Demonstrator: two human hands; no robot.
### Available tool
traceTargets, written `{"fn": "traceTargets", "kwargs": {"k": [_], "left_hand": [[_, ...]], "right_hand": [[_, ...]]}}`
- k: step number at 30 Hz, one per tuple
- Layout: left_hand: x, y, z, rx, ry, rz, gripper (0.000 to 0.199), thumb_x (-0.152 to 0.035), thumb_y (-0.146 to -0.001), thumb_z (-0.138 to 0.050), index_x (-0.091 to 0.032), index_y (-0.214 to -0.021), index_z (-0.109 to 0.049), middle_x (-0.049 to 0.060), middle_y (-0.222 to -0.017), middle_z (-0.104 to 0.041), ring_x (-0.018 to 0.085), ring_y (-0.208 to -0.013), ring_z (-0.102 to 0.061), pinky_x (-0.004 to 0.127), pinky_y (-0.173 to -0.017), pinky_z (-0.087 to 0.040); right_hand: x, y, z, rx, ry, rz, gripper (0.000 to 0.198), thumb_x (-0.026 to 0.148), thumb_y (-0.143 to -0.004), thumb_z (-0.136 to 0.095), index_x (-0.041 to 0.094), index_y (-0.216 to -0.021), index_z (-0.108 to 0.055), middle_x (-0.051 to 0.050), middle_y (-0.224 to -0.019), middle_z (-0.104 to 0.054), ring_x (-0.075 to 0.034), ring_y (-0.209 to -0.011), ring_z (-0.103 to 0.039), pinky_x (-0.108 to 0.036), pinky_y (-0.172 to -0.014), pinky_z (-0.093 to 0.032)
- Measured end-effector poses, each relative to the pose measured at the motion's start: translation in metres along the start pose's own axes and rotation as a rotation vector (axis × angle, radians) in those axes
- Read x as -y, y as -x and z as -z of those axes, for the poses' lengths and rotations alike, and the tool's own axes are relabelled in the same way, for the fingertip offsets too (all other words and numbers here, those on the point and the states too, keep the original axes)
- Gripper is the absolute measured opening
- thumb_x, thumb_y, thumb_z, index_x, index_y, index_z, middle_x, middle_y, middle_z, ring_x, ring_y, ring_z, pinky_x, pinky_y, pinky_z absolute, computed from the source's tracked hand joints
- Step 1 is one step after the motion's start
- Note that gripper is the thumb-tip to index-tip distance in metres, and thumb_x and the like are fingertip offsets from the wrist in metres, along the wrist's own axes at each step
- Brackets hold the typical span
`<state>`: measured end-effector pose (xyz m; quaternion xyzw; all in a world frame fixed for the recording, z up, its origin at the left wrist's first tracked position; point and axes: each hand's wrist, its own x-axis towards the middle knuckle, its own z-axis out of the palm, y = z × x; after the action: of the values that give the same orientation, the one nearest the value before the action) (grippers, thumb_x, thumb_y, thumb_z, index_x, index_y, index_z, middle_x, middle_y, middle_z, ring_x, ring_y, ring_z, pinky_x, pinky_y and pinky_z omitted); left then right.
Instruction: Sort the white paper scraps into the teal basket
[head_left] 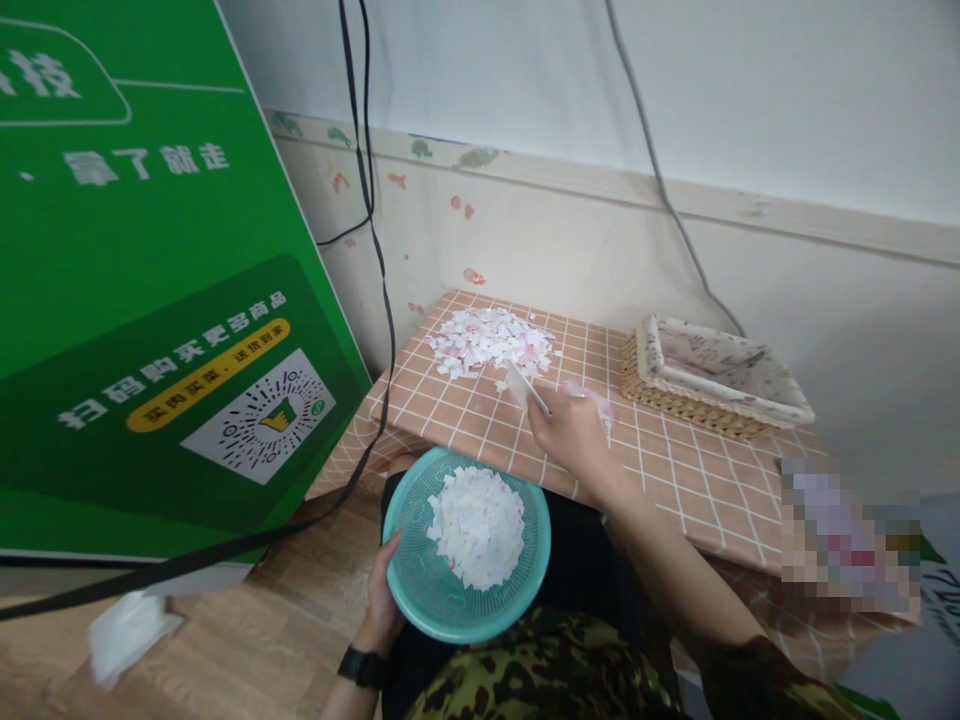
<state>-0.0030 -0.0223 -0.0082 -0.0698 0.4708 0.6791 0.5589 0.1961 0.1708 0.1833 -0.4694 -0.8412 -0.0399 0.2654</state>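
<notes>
My left hand [385, 597] is closed round the left rim of a round teal plastic colander [411, 600], which rests at my lap. Inside it lies a mound of small cut white paper pieces [480, 528], a few with pink marks. Over the table my right hand [571, 430] grips a flat white card-like piece [521, 388], its lower edge near a few stray scraps. Just beyond it spreads a larger heap of white and pinkish paper scraps [487, 340]. Something pale pink [598, 398] shows partly behind my right hand; I cannot make out what it is.
A brown checked cloth covers the table [675, 480] against the wall. A cloth-lined wicker basket [682, 400] stands at its back right. A green printed panel [150, 250] rises on the left, with a black cable [385, 300] hanging before it. White plastic [129, 635] lies on the floor.
</notes>
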Motion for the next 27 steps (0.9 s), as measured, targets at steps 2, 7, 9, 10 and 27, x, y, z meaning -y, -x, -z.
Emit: {"fn": "traceTargets", "kwargs": {"k": [2, 7, 9, 10, 27], "left_hand": [[0.000, 0.000, 0.001, -0.005, -0.004, -0.004, 0.022, -0.031, -0.060, -0.071, -0.014, -0.075, -0.072, 0.005, -0.070, -0.073, 0.022, -0.061, -0.066, 0.036, -0.067, -0.052], [0.002, -0.004, 0.003, 0.013, 0.004, -0.011, 0.024, -0.032, -0.062, -0.071, -0.014, -0.078, -0.072, 0.006, -0.072, -0.074, 0.023, -0.064, -0.067, 0.037, -0.069, -0.053], [0.003, -0.005, 0.004, -0.002, -0.002, -0.012, 0.024, -0.032, -0.062, -0.071, -0.014, -0.079, -0.072, 0.006, -0.073, -0.074, 0.023, -0.065, -0.067, 0.036, -0.069, -0.053], [0.003, -0.005, 0.005, -0.011, -0.006, -0.015, 0.024, -0.032, -0.062, -0.071, -0.014, -0.079, -0.072, 0.006, -0.074, -0.074, 0.023, -0.066, -0.067, 0.036, -0.070, -0.053], [0.000, 0.000, -0.004, -0.070, -0.055, -0.058, 0.023, -0.032, -0.060, -0.070, -0.015, -0.076, -0.073, 0.006, -0.075, -0.074, 0.025, -0.070, -0.067, 0.038, -0.076, -0.050]], "right_hand": [[-0.004, -0.005, 0.001, -0.035, -0.034, -0.028, 0.028, 0.027, -0.086, -0.043, 0.017, -0.074, -0.066, -0.003, -0.056, -0.061, -0.014, -0.052, -0.053, -0.026, -0.053, -0.029], [0.001, -0.013, -0.013, -0.128, -0.211, -0.194, 0.030, 0.033, -0.085, -0.044, 0.018, -0.085, -0.070, -0.003, -0.059, -0.063, -0.014, -0.053, -0.054, -0.025, -0.053, -0.032], [0.004, -0.011, -0.024, -0.121, -0.268, -0.254, 0.031, 0.033, -0.085, -0.044, 0.018, -0.081, -0.070, -0.002, -0.058, -0.062, -0.014, -0.051, -0.053, -0.026, -0.052, -0.030], [0.005, -0.009, -0.028, -0.119, -0.283, -0.280, 0.031, 0.033, -0.085, -0.044, 0.017, -0.077, -0.070, -0.002, -0.057, -0.061, -0.014, -0.051, -0.053, -0.026, -0.051, -0.030], [-0.055, 0.043, 0.035, -0.267, -0.299, -0.537, 0.038, 0.044, -0.082, -0.052, 0.015, -0.090, -0.074, -0.002, -0.062, -0.065, -0.016, -0.052, -0.054, -0.025, -0.050, -0.035]]}}
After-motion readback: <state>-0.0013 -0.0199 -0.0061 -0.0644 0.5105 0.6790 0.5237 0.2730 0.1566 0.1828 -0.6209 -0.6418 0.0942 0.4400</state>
